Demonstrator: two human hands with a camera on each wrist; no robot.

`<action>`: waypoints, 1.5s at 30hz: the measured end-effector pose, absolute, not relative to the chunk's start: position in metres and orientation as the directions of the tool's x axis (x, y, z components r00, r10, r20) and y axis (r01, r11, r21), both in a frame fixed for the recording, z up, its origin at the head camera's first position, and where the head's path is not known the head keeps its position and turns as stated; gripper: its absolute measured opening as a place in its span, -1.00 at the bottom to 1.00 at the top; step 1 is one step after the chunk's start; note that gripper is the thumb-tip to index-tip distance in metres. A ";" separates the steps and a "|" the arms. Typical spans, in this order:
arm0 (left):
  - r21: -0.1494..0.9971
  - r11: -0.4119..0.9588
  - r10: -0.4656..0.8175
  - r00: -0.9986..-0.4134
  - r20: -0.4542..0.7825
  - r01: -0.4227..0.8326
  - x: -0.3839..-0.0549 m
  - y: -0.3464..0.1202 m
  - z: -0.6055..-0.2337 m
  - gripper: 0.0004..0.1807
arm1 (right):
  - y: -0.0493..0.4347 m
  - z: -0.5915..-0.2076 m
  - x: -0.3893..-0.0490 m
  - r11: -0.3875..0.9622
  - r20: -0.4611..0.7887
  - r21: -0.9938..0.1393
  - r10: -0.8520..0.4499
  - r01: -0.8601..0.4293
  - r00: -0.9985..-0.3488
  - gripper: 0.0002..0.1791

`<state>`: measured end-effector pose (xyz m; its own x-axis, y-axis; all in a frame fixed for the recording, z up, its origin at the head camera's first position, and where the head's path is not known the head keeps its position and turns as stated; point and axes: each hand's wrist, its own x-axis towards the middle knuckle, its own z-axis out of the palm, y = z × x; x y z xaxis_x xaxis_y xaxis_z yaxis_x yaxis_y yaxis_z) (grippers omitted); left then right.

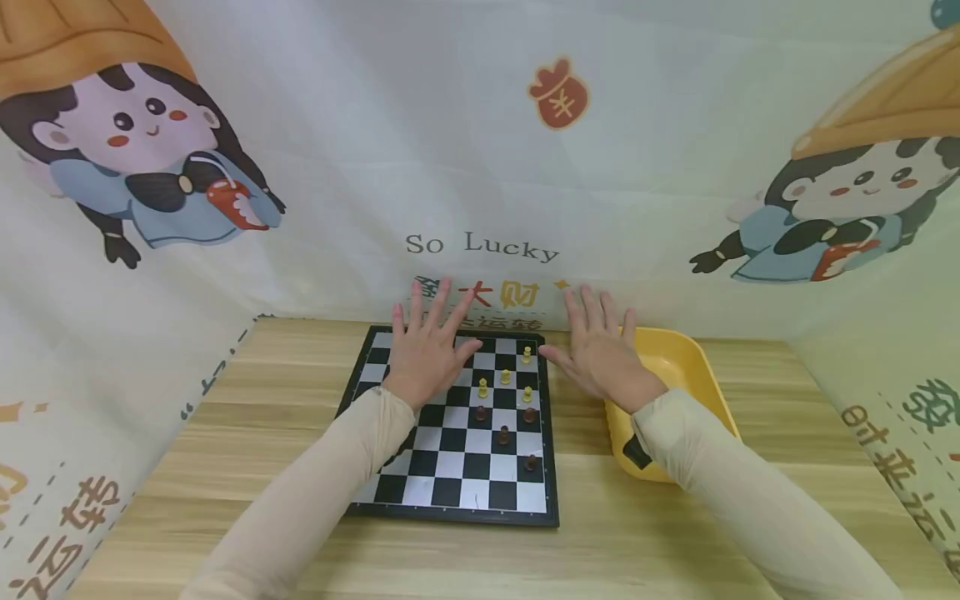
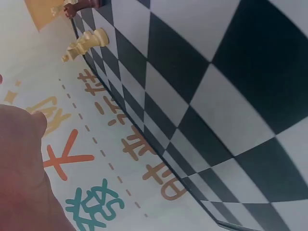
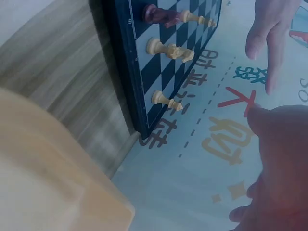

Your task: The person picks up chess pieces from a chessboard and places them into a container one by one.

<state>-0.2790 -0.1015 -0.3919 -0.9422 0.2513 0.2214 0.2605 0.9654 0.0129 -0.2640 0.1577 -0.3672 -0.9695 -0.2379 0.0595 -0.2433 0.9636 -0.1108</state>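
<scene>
My left hand (image 1: 426,350), fingers spread and straight, hovers over the left part of a black and white chessboard (image 1: 450,492). Palm down, my right hand (image 1: 603,354) is held out between the board's right edge and a yellow tray (image 1: 716,392), its fingers also straight. Neither hand holds anything. On the board's right side stand several cream chess pieces, one of them a cream piece (image 1: 527,355) near the far corner. Closer to me are several dark brown pieces, such as a brown pawn (image 1: 531,462). The right wrist view shows a cream piece (image 3: 166,100) by the board's edge.
Board and tray rest on a wooden table (image 1: 247,467). My right forearm covers part of the tray, where a black object (image 1: 637,452) shows at the near side. A white printed cloth (image 1: 337,167) hangs behind the table and along both sides.
</scene>
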 end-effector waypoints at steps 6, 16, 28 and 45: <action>0.008 0.969 0.241 -0.946 0.218 0.249 -0.278 -0.104 -0.398 -0.21 | 0.163 -0.369 -0.258 0.944 0.123 -0.165 -0.269 -0.287 -0.955 0.00; 0.037 0.974 0.212 -0.961 0.176 0.222 -0.278 -0.110 -0.411 -0.21 | 0.164 -0.371 -0.253 0.933 0.123 -0.199 -0.281 -0.301 -0.952 -0.01; 0.048 0.975 0.206 -0.967 0.148 0.215 -0.277 -0.116 -0.420 -0.21 | 0.159 -0.371 -0.239 0.800 0.141 -0.442 -0.386 -0.407 -0.912 -0.11; 0.064 0.982 0.184 -0.981 -0.063 0.180 -0.267 -0.123 -0.425 -0.18 | 0.150 -0.387 -0.204 0.738 -0.078 -0.633 -0.364 -0.236 -0.928 -0.21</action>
<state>-0.2674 -0.1232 -0.4253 -0.9809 0.1840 -0.0631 0.1800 0.9816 0.0642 -0.2035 0.1504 -0.3865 -0.9279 -0.3645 -0.0785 -0.2362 0.7376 -0.6326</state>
